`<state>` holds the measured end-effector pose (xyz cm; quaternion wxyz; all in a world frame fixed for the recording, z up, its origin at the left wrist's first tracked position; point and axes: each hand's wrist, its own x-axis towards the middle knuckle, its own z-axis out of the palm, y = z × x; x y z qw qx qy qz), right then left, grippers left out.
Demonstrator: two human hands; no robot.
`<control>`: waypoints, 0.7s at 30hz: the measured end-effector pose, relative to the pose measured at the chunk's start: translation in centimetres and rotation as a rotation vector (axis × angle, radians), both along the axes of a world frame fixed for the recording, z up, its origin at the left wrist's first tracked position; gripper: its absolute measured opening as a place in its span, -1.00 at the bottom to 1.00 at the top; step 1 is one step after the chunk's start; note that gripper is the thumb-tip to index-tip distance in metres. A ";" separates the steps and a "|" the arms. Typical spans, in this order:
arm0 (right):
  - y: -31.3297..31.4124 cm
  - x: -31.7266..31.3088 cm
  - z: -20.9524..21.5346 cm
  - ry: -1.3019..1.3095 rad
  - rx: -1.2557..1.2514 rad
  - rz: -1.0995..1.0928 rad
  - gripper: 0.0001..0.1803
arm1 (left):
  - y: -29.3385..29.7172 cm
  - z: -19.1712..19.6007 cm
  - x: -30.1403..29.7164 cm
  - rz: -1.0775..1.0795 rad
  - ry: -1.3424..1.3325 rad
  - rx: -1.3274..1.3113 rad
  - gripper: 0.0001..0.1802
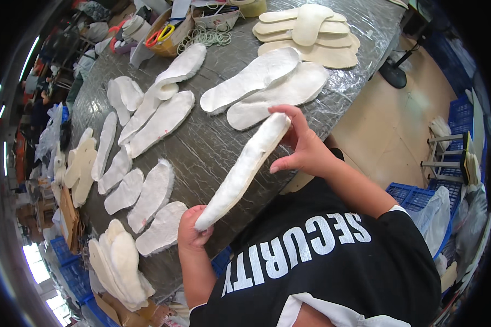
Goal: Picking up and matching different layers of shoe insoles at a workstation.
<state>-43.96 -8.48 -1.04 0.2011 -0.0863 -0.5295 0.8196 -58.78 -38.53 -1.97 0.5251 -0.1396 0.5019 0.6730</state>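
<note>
A white fleecy insole is held up on its edge at a slant between my two hands, over the table's near edge. My left hand pinches its lower end, with the thumb on the fleece. My right hand curls its fingers round the upper end, while the thumb sticks out apart from the insole. Just beyond lie two white insoles, one partly over the other. Left of the held piece, a fleecy insole rests near my left hand, beside another.
More insoles spread over the table, which has a dark, shiny plastic cover. Stacks stand at the back and front left. A basket with orange-handled scissors sits at the back. Blue crates stand right.
</note>
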 end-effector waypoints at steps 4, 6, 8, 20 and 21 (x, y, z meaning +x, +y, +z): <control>1.1 0.5 1.3 -0.179 1.194 -0.183 -0.31 | -0.4 0.3 -0.3 -0.060 0.024 -0.014 -0.82; 1.4 0.3 0.7 -0.203 1.307 -0.080 -0.30 | 0.1 1.2 -0.2 -0.039 0.057 -0.141 -0.82; 1.2 -0.5 0.1 -0.177 1.277 -0.125 -0.36 | -0.8 0.5 -0.5 -0.056 0.064 -0.115 -0.82; 1.5 -3.1 -1.7 0.043 1.278 -0.074 -0.70 | -2.0 -0.3 -0.8 -0.065 0.032 -0.053 -0.70; 1.5 -3.1 -1.8 0.033 1.277 -0.075 -0.68 | -2.1 -0.3 -0.8 -0.076 0.034 -0.037 -0.70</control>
